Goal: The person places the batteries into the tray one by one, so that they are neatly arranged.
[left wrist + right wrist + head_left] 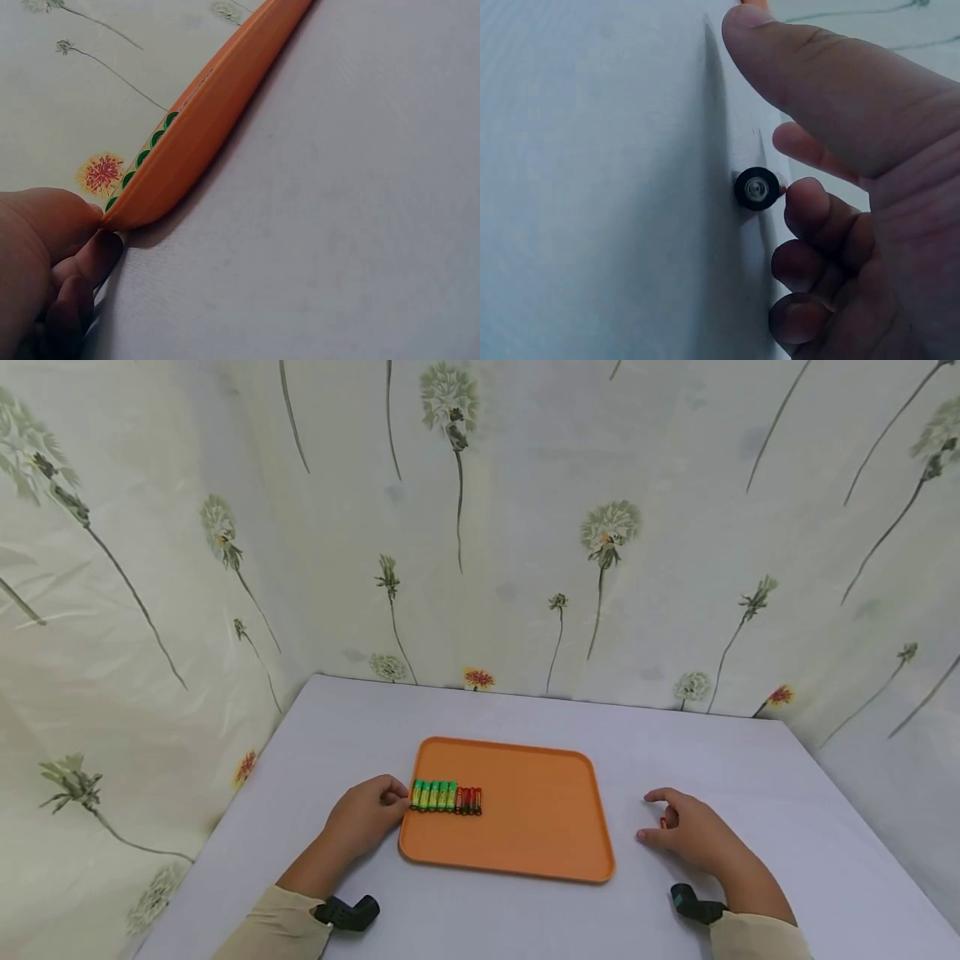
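Observation:
My left hand [366, 817] pinches the left edge of an orange tray [532, 810], thumb on top and a finger beneath in the left wrist view. Beside that thumb, a row of several green batteries [434, 797] lies in the tray, continuing into several smaller red batteries [468, 801]. To the right of the tray, my right hand [697, 833] is over the table, thumb and index finger spread apart. A single battery [757, 188] lies on the table by its fingertips, dark flat end toward the right wrist camera; in the head view the hand mostly hides it.
A white-covered table [517, 914] bears the tray. Behind it and at both sides hang pale curtains [517, 527] printed with dandelions. Each wrist wears a black camera band [348, 913].

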A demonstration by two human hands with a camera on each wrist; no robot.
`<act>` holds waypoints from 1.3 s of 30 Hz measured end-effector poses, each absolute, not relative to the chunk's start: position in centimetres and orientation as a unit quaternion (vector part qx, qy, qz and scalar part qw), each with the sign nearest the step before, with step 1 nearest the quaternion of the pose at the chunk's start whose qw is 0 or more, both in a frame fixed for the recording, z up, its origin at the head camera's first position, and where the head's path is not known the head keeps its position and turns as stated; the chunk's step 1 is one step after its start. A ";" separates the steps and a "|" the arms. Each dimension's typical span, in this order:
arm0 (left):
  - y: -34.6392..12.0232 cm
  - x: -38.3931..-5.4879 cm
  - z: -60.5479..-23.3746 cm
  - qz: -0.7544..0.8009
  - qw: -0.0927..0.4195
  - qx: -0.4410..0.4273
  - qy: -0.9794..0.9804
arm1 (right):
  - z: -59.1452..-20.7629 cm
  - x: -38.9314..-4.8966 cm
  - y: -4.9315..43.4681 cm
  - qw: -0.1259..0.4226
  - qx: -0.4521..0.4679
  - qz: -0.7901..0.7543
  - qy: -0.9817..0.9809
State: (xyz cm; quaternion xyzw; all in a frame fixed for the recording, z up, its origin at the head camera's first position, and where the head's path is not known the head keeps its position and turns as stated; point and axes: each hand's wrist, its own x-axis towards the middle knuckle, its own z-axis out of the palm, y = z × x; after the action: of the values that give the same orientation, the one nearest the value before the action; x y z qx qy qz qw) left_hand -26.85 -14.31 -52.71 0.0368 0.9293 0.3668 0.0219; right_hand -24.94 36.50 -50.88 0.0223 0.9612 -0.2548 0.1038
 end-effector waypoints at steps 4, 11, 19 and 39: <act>-14.4 -26.9 -52.8 0.366 0.024 0.035 0.930 | -50.8 -24.8 36.7 0.114 0.034 -0.251 0.961; -14.5 -27.1 -53.1 0.370 0.020 0.037 0.928 | -50.6 -24.2 37.4 0.108 0.017 -0.257 0.960; -14.6 -27.2 -53.2 0.370 0.018 0.039 0.928 | -50.6 -23.9 38.1 0.116 -0.008 -0.268 0.956; -14.5 -27.0 -52.8 0.367 0.025 0.037 0.929 | -51.2 -24.1 38.1 0.103 0.015 -0.277 0.955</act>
State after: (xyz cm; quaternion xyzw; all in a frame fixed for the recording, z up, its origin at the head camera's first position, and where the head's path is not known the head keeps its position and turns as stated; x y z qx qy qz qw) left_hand -26.96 -14.50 -52.75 0.0371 0.9290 0.3674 0.0247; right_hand -24.08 38.11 -51.16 0.0151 0.9551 -0.2774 0.1031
